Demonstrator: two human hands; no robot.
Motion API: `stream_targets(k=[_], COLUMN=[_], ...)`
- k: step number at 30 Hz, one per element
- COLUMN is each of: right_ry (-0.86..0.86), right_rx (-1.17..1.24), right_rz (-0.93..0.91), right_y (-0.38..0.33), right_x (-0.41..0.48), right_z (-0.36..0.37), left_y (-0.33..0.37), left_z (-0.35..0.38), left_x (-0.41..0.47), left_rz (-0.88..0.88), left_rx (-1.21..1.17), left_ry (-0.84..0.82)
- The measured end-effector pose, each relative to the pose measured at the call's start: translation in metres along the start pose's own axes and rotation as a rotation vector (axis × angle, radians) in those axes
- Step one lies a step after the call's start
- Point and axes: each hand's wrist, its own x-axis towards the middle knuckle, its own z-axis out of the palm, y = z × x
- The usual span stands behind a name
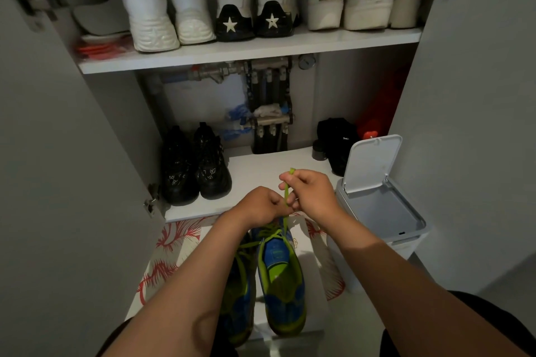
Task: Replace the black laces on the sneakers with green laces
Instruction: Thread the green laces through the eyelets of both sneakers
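Sneakers (280,278) stood near lower shelf (188,214) edge; open-lidded bin (385,220) close at right. Right hand (313,191) fingers (285,180) pinched green lace (286,197), held upright; left hand (259,206) fingers (275,200) curled round it below.

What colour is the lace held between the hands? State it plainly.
Bright green, clearest in the head view: the lace runs up from the blue-and-green sneaker.

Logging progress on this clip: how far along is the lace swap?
Done: green lace already criss-crosses the right sneaker; no black lace shows. In hand: left hand and right hand pinch that lace's end, pulled upward. Left: tightening and tying; the left sneaker is mostly hidden under the arm, so unclear.
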Motion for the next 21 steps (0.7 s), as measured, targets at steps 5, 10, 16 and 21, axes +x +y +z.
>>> stream_targets(k=[5, 10, 16, 21], right_ry=[-0.003, -0.305, -0.363, -0.277], right_rx=[-0.172, -0.476, -0.501, -0.395], right_rz=[0.203, 0.443, 0.39, 0.309], right_y=[0.015, 0.031, 0.035, 0.032], right_x=[0.004, -0.003, -0.005, -0.003], right_z=[-0.003, -0.004, -0.004, -0.003], left_y=[0.005, 0.004, 0.004, -0.018], left_z=[0.0, -0.001, -0.006, -0.005], left_x=[-0.001, 0.002, -0.001, -0.011], left_rz=[0.053, 0.063, 0.055, -0.173], left_rx=[-0.108, -0.152, -0.133, 0.432], left_ry=[0.097, 0.119, 0.151, -0.143])
